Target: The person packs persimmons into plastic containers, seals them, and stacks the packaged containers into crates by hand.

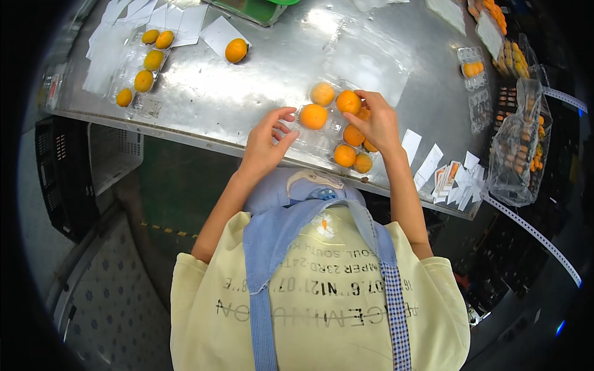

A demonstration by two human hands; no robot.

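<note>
My right hand has its thumb and fingers around a round orange fruit, whose exact kind I cannot tell. Beneath it lies a clear plastic tray with several similar fruits in or beside it, partly hidden by that hand. My left hand is open and holds nothing, its curved fingers apart at the tray's left side. Closest to those fingers is a larger orange fruit, with a paler fruit just behind.
Another clear tray with several yellow-orange fruits stands at left, near white cards. A single fruit rests on a card. Printed slips lie at the right corner. A black crate stands below the metal table's edge.
</note>
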